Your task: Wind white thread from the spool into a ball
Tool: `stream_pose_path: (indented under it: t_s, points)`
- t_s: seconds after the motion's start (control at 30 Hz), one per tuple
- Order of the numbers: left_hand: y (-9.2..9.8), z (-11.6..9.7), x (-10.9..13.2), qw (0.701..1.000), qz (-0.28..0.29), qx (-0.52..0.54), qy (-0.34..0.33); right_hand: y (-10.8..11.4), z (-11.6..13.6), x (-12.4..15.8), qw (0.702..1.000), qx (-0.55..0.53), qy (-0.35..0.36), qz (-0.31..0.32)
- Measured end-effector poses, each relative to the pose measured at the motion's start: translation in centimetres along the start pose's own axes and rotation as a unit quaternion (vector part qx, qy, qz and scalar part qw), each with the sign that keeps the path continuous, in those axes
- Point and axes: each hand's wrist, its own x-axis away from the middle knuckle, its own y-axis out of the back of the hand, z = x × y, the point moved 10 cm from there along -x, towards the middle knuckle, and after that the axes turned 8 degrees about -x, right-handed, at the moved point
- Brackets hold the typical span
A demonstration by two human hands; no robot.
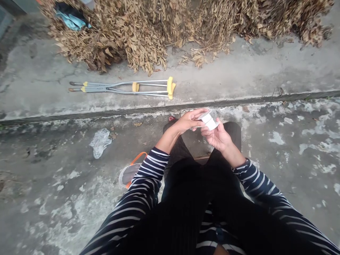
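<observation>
In front of my knees I hold a small spool of white tape (pixel 209 121) with pale flanges, tilted, a thin dark line across its wound face. My left hand (pixel 187 121) grips its left flange and side, with the fingers over the far edge and the thumb nearer me. From the right, my right hand (pixel 218 136) holds the other end, its palm turned partly up and its fingers at the near side and right flange. The fingers hide parts of the flanges.
On the raised concrete ledge lies a pair of crutches (pixel 122 86) with yellow pads. Dry leafy branches (pixel 148 32) are heaped behind, with a blue and black cloth (pixel 71 17) on them. A crumpled clear plastic bag (pixel 101 142) and an orange-handled bag (pixel 130 174) lie left of my legs.
</observation>
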Motion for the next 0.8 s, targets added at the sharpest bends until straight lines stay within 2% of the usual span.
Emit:
stream_pose_path:
  t_s: [0.17,0.3,0.47,0.53,0.6,0.67,0.73,0.8]
  points:
    - [-0.2,0.3,0.2,0.999,-0.031,0.028,0.0,-0.2,-0.7,-0.1,0.999,-0.041,-0.03,0.015]
    - [-0.1,0.4,0.3,0.998,-0.039,0.04,-0.001,-0.3,-0.8,-0.3,0.998,-0.046,-0.045,-0.001]
    - [0.9,0.5,0.2,0.996,-0.078,0.046,-0.002,0.7,-0.1,-0.5,0.996,0.066,-0.026,-0.05]
    - [1.7,0.6,0.2,0.992,-0.115,0.049,-0.006,1.8,1.1,-0.3,0.985,0.135,0.026,-0.099]
    - [2.2,0.8,0.2,0.988,-0.148,0.046,-0.006,2.6,3.5,0.5,0.949,0.242,0.123,-0.16]
    - [2.4,0.9,0.3,0.985,-0.168,0.043,-0.005,1.9,5.7,1.5,0.88,0.378,0.218,-0.188]
    - [2.3,0.9,0.5,0.983,-0.177,0.042,-0.004,0.3,6.6,1.8,0.811,0.487,0.27,-0.178]
    - [2.2,0.9,0.6,0.981,-0.187,0.043,-0.005,-0.8,6.7,1.7,0.774,0.541,0.284,-0.167]
